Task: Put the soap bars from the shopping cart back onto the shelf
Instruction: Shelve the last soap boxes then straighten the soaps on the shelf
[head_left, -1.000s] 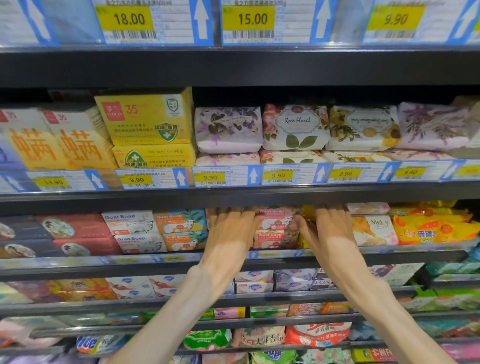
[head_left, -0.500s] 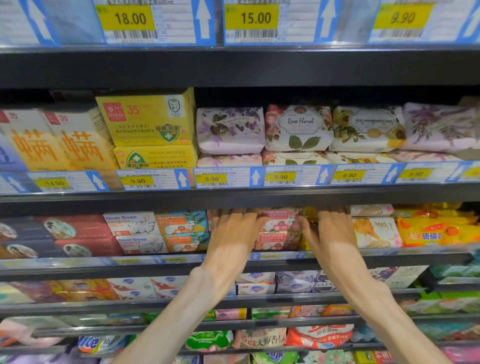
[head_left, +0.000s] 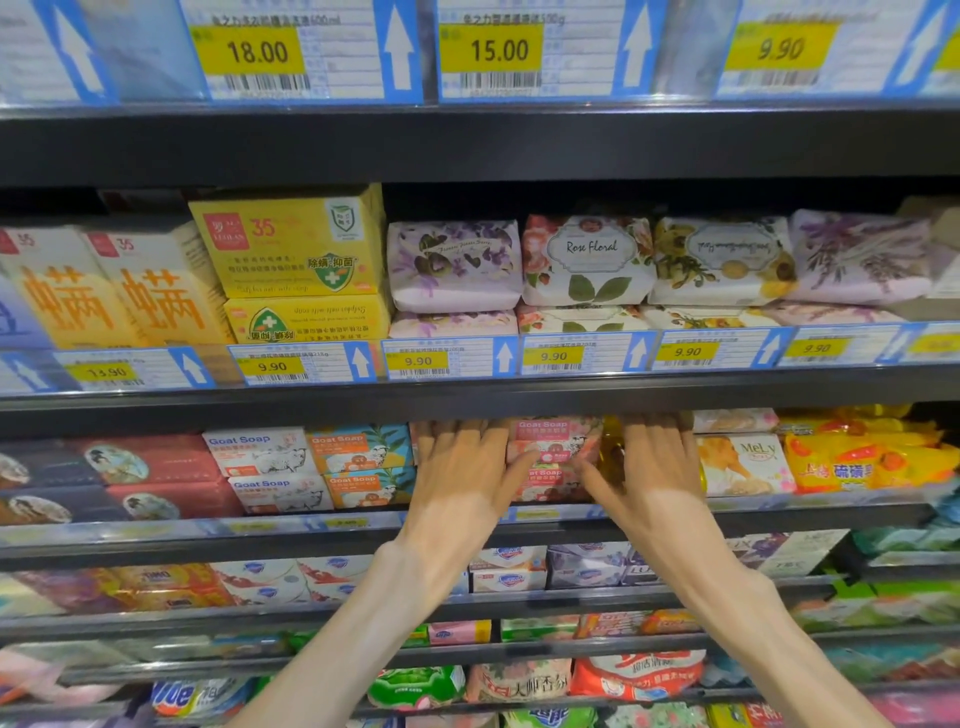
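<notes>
A stack of pink Goat Soap boxes (head_left: 553, 457) stands on the middle shelf (head_left: 156, 545), under the shelf above. My left hand (head_left: 462, 473) lies against the stack's left side with straight fingers reaching into the shelf. My right hand (head_left: 652, 467) lies against the stack's right side, fingers straight, in front of a yellow packet (head_left: 610, 452). Both thumbs touch the front of the pink boxes. The fingertips are hidden under the upper shelf's edge. The shopping cart is out of view.
White and orange Goat Soap boxes (head_left: 311, 467) stand left of my hands, a MeLy soap box (head_left: 743, 462) and yellow sulphur soap packs (head_left: 862, 462) to the right. Floral wrapped soaps (head_left: 587, 260) fill the shelf above. More soap rows sit on lower shelves.
Both hands have stayed at the pink stack. My thumbs have moved a little inward onto the front of the boxes.
</notes>
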